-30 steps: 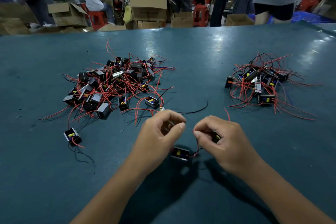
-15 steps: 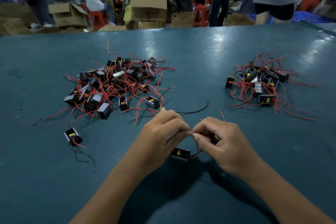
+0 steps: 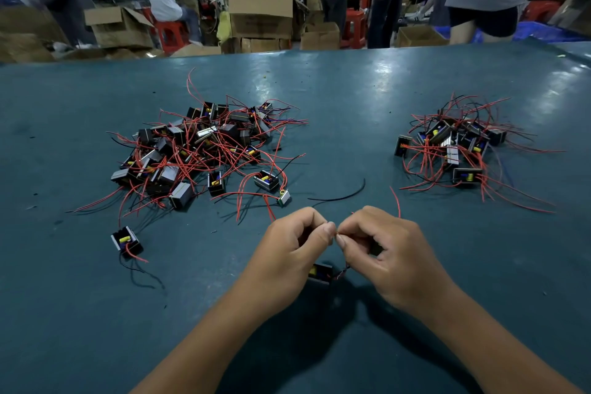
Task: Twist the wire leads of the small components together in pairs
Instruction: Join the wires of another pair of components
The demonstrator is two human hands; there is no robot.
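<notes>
My left hand (image 3: pixel 292 253) and my right hand (image 3: pixel 388 253) meet fingertip to fingertip over the table's near middle, each pinching thin wire leads (image 3: pixel 336 234) between thumb and forefinger. A small black component (image 3: pixel 319 272) with a yellow part hangs just below the hands, joined to the leads. A second component sits partly hidden inside my right hand. A red lead (image 3: pixel 396 201) sticks up behind my right hand.
A large pile of components with red leads (image 3: pixel 204 150) lies at the left, a smaller pile (image 3: pixel 457 144) at the right. One loose component (image 3: pixel 126 238) lies near left. A black wire (image 3: pixel 345 195) lies beyond the hands. People and cardboard boxes stand past the table's far edge.
My hands have closed the gap between them; the fingertips now touch around the leads. The piles have not moved.
</notes>
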